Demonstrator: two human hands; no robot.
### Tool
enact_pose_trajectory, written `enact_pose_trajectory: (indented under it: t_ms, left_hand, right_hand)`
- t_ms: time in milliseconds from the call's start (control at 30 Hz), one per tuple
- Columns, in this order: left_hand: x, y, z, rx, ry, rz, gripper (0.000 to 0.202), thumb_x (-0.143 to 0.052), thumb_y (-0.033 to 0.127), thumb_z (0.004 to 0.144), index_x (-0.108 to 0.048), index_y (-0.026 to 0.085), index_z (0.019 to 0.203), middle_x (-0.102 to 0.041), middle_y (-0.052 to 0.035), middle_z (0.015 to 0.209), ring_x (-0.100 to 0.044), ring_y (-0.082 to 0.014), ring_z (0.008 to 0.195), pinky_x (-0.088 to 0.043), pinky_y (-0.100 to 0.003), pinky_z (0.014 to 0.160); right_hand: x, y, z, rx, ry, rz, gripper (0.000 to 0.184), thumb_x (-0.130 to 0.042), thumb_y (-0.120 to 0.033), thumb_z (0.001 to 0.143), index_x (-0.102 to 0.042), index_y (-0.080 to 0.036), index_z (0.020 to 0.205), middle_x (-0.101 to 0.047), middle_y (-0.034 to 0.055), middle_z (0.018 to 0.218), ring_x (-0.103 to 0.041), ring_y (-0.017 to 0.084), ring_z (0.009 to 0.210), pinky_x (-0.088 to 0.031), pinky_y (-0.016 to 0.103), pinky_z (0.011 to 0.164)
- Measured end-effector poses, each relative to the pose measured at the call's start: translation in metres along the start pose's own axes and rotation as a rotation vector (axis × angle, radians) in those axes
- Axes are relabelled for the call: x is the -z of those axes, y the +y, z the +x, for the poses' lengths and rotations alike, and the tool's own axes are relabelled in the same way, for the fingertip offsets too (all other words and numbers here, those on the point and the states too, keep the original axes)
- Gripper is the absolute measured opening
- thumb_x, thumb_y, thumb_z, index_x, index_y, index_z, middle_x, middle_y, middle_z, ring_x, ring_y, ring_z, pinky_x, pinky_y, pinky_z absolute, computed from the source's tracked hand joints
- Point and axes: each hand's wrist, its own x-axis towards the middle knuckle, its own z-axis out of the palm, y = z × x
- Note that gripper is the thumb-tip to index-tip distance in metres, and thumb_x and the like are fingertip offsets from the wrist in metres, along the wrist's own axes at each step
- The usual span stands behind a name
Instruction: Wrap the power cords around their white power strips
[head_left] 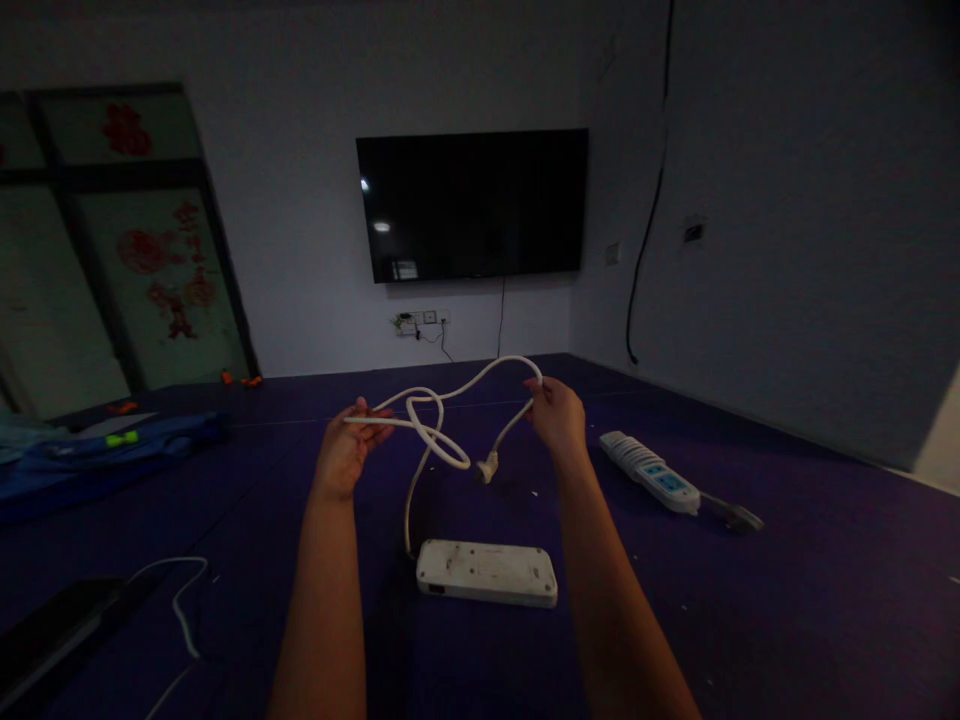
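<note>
My left hand point(346, 452) is closed on a stretch of white cable point(431, 435), pinching it near a loop. Further along the same cable, my right hand point(556, 412) grips it where it arches up. The cable's plug point(487, 467) dangles between my hands, just above the floor. The other end of the cable runs down to a white power strip point(486, 572) lying flat on the dark purple floor point(787, 600) in front of me.
A second white power strip point(651, 470) with blue switches lies to the right, its black plug point(739, 517) beside it. Blue fabric point(97, 455) is heaped at the left. A thin white cord point(184, 605) and a dark flat object point(52, 630) lie bottom left. A television point(472, 205) hangs on the wall.
</note>
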Motion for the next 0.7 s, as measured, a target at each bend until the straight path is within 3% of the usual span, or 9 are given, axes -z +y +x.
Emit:
enact_pose_trajectory:
  t_ms: [233,400,567,700]
  left_hand:
    - [0.003,0.004,0.007,0.086,0.015,-0.075,0.025,-0.046,0.020,0.088,-0.049,0.014,0.064,-0.069,-0.0093,0.063,-0.069,-0.0190,0.063,-0.056,-0.032,0.065]
    - [0.001,0.008,0.004,0.016,0.034,-0.174,0.023,-0.050,0.024,0.087,-0.052,0.015,0.065,-0.069,-0.0087,0.067,-0.070,-0.0191,0.069,-0.056,-0.033,0.073]
    - [0.003,0.011,0.001,-0.100,0.033,-0.252,0.027,-0.049,0.027,0.088,-0.052,0.014,0.064,-0.070,-0.0104,0.068,-0.070,-0.0194,0.074,-0.056,-0.030,0.074]
    - [0.006,0.014,0.000,-0.103,0.031,-0.255,0.026,-0.049,0.027,0.088,-0.051,0.014,0.065,-0.070,-0.0101,0.069,-0.070,-0.0189,0.075,-0.056,-0.029,0.072]
  right_hand:
    - [0.007,0.021,0.003,-0.056,0.141,-0.199,0.032,-0.040,-0.030,0.086,-0.069,-0.017,0.093,-0.068,0.0085,0.072,-0.061,0.021,0.072,-0.036,0.027,0.061]
    - [0.007,0.033,0.003,-0.084,0.199,-0.247,0.030,-0.042,-0.027,0.085,-0.069,-0.017,0.093,-0.069,0.0117,0.083,-0.061,0.022,0.078,-0.038,0.027,0.065]
    - [0.004,0.049,0.006,-0.117,0.208,-0.204,0.028,-0.045,-0.029,0.082,-0.069,-0.016,0.090,-0.070,0.0109,0.079,-0.062,0.022,0.077,-0.040,0.028,0.066]
    - [0.001,0.064,0.010,-0.121,0.196,-0.163,0.028,-0.045,-0.029,0.080,-0.069,-0.016,0.087,-0.069,0.0090,0.074,-0.062,0.021,0.070,-0.041,0.029,0.066]
